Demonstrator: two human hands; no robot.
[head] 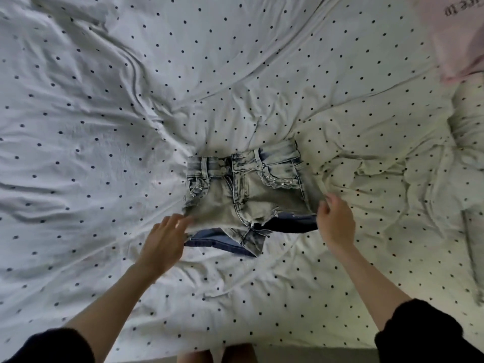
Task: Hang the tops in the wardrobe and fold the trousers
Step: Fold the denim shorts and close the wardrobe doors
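A pair of pale acid-washed denim shorts (246, 189) lies front side up in the middle of the bed, waistband away from me, fly unbuttoned. Darker blue denim shows under the hems. My left hand (163, 241) reaches the left leg hem; its fingers look fairly straight and blurred, touching the cloth's edge. My right hand (335, 221) is at the right leg hem, fingers curled round the edge of the fabric.
The bed is covered by a rumpled white sheet with dark dots (104, 127). A pale pink top with dark lettering (461, 35) lies at the far right corner. The bed's near edge (288, 347) is just in front of my legs.
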